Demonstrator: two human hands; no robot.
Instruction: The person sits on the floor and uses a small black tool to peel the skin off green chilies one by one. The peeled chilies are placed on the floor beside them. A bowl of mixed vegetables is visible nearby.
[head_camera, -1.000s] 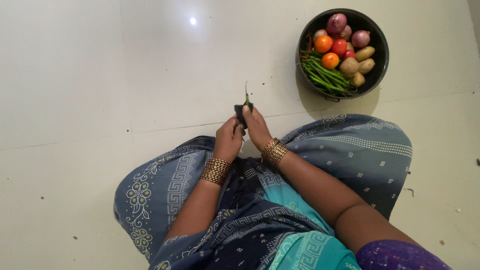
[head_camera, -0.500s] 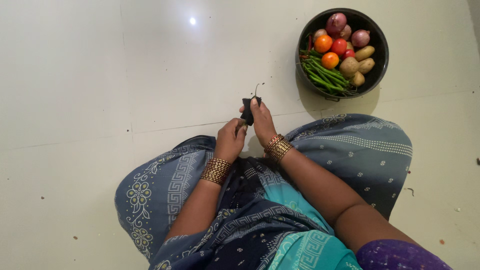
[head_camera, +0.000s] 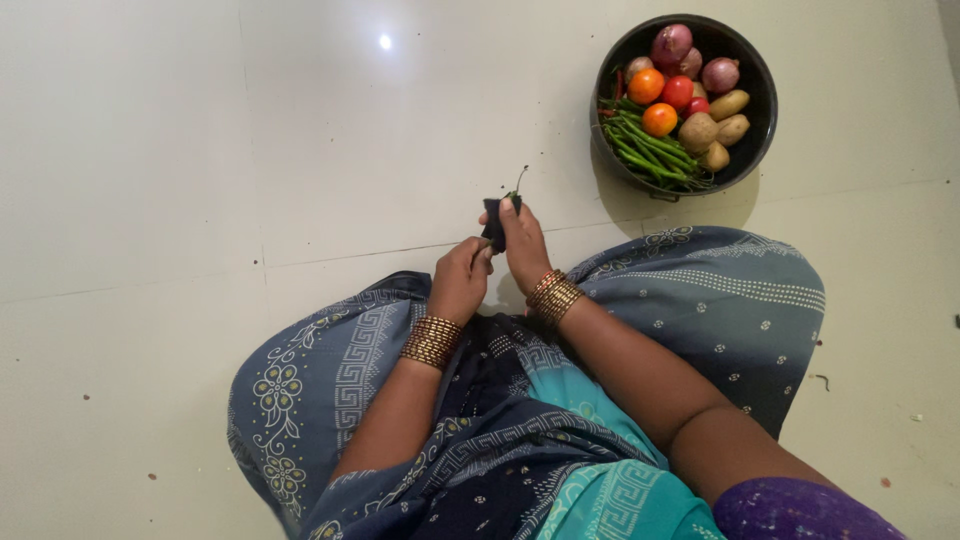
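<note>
I sit on a pale tiled floor with a patterned blue cloth over my knees. My right hand (head_camera: 520, 245) pinches a small green chilli (head_camera: 517, 186) by its stem end, pressed against a dark knife-like tool (head_camera: 493, 226). My left hand (head_camera: 460, 282) sits just below and to the left, fingers curled at the tool's lower end; what it grips is hidden. Both wrists wear gold bangles (head_camera: 432, 341).
A round black pan (head_camera: 762, 120) stands at the upper right, holding onions, tomatoes, potatoes and a bunch of green chillies. White floor tiles (head_camera: 200, 150) stretch to the left, with small specks of debris near the edges.
My right hand has shifted slightly right and up with the chilli, so its tip now points up to the right. The left hand has barely moved.
</note>
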